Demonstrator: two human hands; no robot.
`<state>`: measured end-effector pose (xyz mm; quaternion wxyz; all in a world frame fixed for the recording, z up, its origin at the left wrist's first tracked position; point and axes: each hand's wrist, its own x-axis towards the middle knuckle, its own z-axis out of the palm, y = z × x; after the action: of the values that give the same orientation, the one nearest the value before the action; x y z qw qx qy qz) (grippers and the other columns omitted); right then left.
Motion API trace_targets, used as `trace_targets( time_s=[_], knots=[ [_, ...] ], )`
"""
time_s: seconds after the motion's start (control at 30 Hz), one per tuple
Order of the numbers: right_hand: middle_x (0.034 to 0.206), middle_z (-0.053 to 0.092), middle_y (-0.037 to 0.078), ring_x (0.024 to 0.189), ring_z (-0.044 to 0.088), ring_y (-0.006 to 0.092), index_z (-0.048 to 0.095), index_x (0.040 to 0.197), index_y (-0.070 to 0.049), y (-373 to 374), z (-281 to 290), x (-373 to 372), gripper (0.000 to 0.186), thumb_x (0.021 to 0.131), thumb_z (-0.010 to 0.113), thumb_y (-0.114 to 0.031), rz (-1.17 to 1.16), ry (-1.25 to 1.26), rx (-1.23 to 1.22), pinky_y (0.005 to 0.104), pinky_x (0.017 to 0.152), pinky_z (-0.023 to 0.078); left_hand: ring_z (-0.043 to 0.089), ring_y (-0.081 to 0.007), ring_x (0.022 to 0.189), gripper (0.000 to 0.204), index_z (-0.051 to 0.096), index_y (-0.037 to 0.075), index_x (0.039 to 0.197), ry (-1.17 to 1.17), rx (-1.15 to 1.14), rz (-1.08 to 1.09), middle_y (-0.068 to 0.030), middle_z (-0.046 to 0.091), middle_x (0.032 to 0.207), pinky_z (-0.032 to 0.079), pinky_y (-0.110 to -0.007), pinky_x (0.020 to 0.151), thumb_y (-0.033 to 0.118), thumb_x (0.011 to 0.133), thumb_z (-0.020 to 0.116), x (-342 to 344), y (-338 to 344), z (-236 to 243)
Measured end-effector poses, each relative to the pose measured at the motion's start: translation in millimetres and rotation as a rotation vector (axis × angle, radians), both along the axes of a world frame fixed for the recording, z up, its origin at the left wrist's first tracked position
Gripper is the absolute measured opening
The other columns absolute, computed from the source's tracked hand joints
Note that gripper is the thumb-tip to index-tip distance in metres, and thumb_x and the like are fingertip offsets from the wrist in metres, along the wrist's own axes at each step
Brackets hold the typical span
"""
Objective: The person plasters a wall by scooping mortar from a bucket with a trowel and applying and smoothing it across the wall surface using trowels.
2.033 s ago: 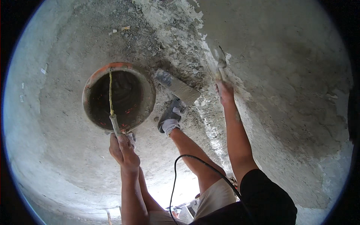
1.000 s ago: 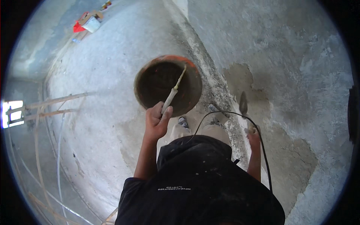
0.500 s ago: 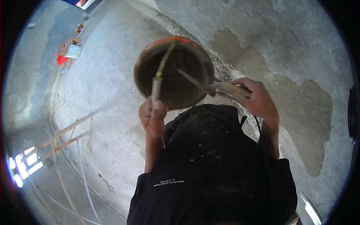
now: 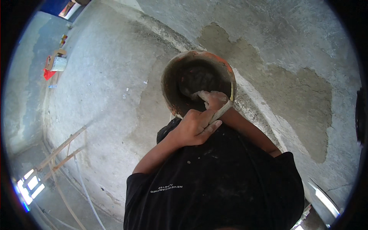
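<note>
beige bucket-handle [image 4: 222,110] in left hand [image 4: 193,128]

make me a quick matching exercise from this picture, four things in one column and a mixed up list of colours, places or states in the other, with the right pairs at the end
Things
1. left hand
2. right hand
3. bucket
4. shirt

Descriptions
a. black, with small pale specks
b. reaching in at the bucket's mouth
c. closed around the pale handle grip
d. round, with orange showing on its rim

Right pairs
1-c
2-b
3-d
4-a
</note>
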<state>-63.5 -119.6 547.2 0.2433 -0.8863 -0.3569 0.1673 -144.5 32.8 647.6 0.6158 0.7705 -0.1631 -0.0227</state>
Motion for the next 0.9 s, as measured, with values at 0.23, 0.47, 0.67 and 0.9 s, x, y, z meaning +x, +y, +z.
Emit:
trace_targets(
  time_s=[0.23,0.47,0.67,0.9],
  knots=[
    [0.102,0.065,0.017,0.094,0.063,0.0335,0.064,0.11,-0.007,-16,78,23,0.033,0.078,0.057,-0.011,-0.053,0.022,-0.03,0.0412,0.082,0.05,0.048,-0.0379,0.049,0.024,0.046,0.001,0.071,0.008,0.004,0.003,-0.018,0.043,0.054,0.032,-0.042,0.046,0.011,0.087,0.061,3,8,-1],
    [0.094,0.066,0.015,0.085,0.062,0.0348,0.064,0.108,-0.011,-12,9,11,0.031,0.078,0.057,-0.009,-0.213,-0.087,-0.172,0.0423,0.077,0.051,0.048,-0.0395,0.05,0.025,0.046,0.0,0.07,-0.045,0.068,-0.132,-0.0183,0.044,0.055,0.033,-0.043,0.047,0.012,0.086,0.062,15,-3,7],
    [0.098,0.066,0.014,0.083,0.064,0.0341,0.062,0.113,-0.012,-35,56,18,0.037,0.076,0.061,-0.009,-0.119,-0.3,0.114,0.0402,0.071,0.053,0.049,-0.0402,0.051,0.025,0.046,0.0,0.071,-0.014,0.057,-0.055,-0.019,0.044,0.056,0.033,-0.043,0.047,0.011,0.087,0.061,12,3,7],
    [0.081,0.061,0.015,0.075,0.063,0.0335,0.057,0.119,-0.015,-12,13,-1,0.037,0.084,0.051,-0.007,-0.396,-0.338,-0.167,0.0432,0.063,0.052,0.049,-0.0401,0.053,0.024,0.046,-0.001,0.073,-0.02,0.066,-0.16,-0.0206,0.044,0.059,0.033,-0.043,0.048,0.012,0.088,0.06,11,-3,13]
  ],
)
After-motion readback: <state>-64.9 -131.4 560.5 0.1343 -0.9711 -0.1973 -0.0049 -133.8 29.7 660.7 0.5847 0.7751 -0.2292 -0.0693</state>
